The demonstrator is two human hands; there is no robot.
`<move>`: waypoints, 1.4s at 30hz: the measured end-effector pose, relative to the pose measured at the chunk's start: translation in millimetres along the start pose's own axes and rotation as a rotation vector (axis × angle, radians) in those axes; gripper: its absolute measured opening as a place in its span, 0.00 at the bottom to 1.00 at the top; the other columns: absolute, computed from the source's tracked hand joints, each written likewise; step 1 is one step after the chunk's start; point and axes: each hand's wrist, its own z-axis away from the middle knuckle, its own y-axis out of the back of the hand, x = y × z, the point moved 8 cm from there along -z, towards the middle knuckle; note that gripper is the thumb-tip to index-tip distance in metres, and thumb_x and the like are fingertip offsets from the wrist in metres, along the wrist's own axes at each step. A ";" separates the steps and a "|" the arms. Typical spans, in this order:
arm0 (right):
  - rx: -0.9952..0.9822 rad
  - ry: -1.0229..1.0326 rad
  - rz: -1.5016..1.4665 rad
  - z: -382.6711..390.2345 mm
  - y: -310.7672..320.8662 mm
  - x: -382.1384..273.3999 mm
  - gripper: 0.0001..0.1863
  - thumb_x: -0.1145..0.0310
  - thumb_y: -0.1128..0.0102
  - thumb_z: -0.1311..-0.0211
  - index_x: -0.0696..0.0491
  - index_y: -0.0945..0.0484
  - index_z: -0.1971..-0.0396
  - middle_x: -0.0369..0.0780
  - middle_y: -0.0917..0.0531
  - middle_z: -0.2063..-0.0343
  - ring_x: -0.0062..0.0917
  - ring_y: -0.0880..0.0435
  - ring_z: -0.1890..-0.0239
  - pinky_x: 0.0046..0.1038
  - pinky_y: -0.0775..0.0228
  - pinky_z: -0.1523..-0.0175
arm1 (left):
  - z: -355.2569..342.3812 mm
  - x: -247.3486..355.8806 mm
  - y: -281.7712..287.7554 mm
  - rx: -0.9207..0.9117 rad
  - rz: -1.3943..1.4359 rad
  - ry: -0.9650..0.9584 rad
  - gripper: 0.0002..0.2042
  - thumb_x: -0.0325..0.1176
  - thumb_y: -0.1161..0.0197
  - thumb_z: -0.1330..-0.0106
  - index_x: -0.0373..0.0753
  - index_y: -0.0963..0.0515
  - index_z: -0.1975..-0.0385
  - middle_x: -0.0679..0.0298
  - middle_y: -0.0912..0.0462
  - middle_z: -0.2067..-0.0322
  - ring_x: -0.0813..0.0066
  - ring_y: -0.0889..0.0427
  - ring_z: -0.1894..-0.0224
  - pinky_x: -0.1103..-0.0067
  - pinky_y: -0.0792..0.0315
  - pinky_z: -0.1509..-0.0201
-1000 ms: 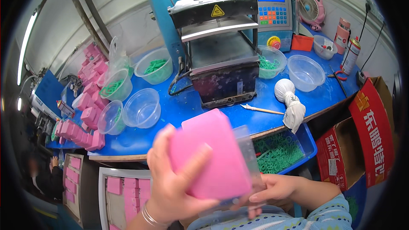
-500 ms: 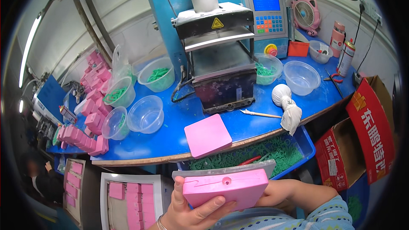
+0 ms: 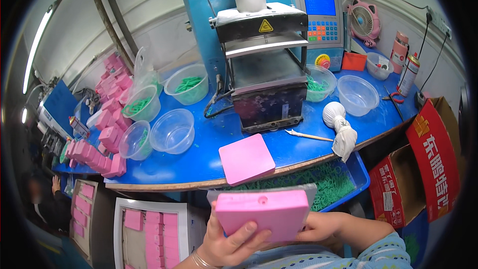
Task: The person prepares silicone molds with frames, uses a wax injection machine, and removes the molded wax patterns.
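I hold a thick pink block low in front of me, over the edge of my lap. A small round hole shows in its narrow upper side. My left hand is closed round its left end, with the thumb up along the side and the fingers spread across the near face. Beside the lower right corner is my right hand, its fingers bent against the block and partly hidden by it. A flat grey plate shows just behind the block. On the table's front edge lies a pink slab.
A press stands on the blue table. Around it are clear bowls, some with green pieces, a white cloth bundle and a brush. Below are a blue bin of green scraps and a red carton. Pink blocks are piled left.
The pink block has tipped, so its holed side looks narrower and more of its broad face shows. Both hands stay on it. The whole view has shifted slightly.
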 end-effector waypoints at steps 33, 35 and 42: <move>0.872 0.422 -0.278 -34.0 194.9 -122.5 0.21 0.58 0.55 0.34 0.65 0.30 0.59 0.46 0.20 0.72 0.20 0.21 0.78 0.17 0.28 0.75 | -30.5 -121.1 -110.5 -0.398 0.239 0.559 0.42 0.50 0.31 0.59 0.29 0.38 0.47 0.48 0.36 0.51 0.52 0.37 0.47 0.64 0.44 0.42; 1.014 0.449 -0.167 -30.0 198.6 -119.1 0.23 0.53 0.53 0.36 0.63 0.28 0.65 0.42 0.20 0.81 0.16 0.28 0.88 0.15 0.37 0.81 | -32.5 -119.8 -111.1 -0.404 0.231 0.552 0.41 0.50 0.30 0.59 0.29 0.37 0.47 0.48 0.36 0.51 0.51 0.37 0.47 0.65 0.44 0.42; 1.034 0.465 -0.325 -42.7 192.0 -112.9 0.23 0.52 0.54 0.36 0.58 0.29 0.78 0.33 0.31 0.92 0.14 0.40 0.92 0.15 0.48 0.86 | -36.2 -117.6 -117.5 -0.577 0.098 0.523 0.43 0.54 0.34 0.57 0.31 0.40 0.45 0.47 0.36 0.50 0.51 0.39 0.44 0.53 0.49 0.41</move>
